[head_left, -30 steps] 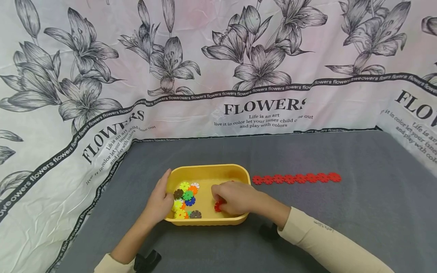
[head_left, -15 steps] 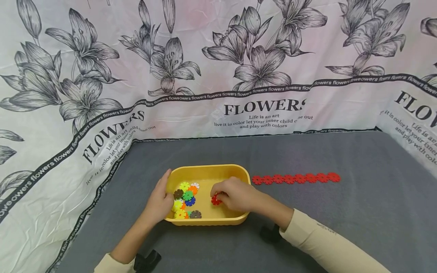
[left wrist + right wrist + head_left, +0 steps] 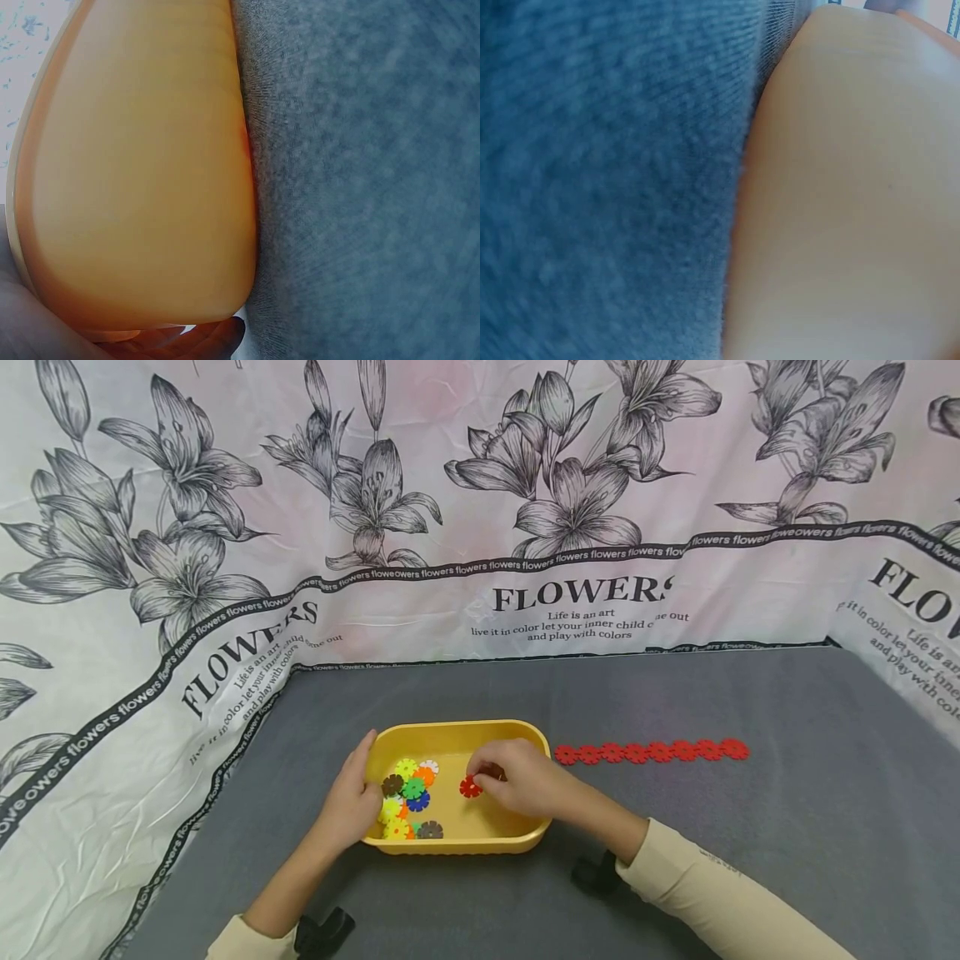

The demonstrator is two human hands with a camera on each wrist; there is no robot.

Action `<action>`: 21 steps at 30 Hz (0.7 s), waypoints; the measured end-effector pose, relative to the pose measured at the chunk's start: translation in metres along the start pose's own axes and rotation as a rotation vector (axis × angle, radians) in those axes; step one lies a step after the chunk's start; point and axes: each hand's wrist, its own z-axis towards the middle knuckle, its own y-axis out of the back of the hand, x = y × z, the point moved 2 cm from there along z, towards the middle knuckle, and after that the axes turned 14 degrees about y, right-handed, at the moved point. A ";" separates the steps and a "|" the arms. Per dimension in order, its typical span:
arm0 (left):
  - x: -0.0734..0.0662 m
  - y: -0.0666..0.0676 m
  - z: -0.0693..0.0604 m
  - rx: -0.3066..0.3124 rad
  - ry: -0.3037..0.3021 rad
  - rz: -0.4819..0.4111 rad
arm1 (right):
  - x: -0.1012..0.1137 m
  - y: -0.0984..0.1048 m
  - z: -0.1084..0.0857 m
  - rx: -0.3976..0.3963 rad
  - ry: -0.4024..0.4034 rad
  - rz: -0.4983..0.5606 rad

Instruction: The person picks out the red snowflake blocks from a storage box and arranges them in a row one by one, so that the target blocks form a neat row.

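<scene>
A yellow plastic basin point(image 3: 480, 845) sits on the grey cloth in the head view. My left hand point(image 3: 351, 806) grips its left end, thumb at the rim and fingers around the outside; the left wrist view shows the fingers point(image 3: 214, 341) behind the end wall. Inside the basin, toward its right side, my right hand point(image 3: 521, 777) pinches a red snowflake disc point(image 3: 470, 787) between thumb and fingers. Yellow, orange, brown, blue and other coloured snowflake discs point(image 3: 413, 788) lie loosely heaped at the basin's left. The right wrist view shows mostly the basin's outer wall point(image 3: 847, 195), with no fingers clearly visible.
To the right of the basin, a straight row of several red snowflake discs point(image 3: 660, 752) lies on the grey cloth point(image 3: 675, 693). Behind the table hangs a white flower-printed curtain point(image 3: 420, 610), which also runs along the left side.
My right hand has lifted the pinched red disc slightly and moved it a little away from the basin's near wall. The left hand stays on the basin's end.
</scene>
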 end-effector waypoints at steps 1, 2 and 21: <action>0.000 0.000 0.000 -0.001 0.000 0.000 | 0.000 0.000 0.000 -0.006 -0.002 0.009; 0.000 0.000 0.000 -0.001 -0.001 0.001 | -0.001 0.000 0.000 -0.013 0.002 0.014; -0.001 0.000 0.001 -0.007 -0.021 0.004 | -0.002 0.008 0.002 -0.064 -0.033 0.244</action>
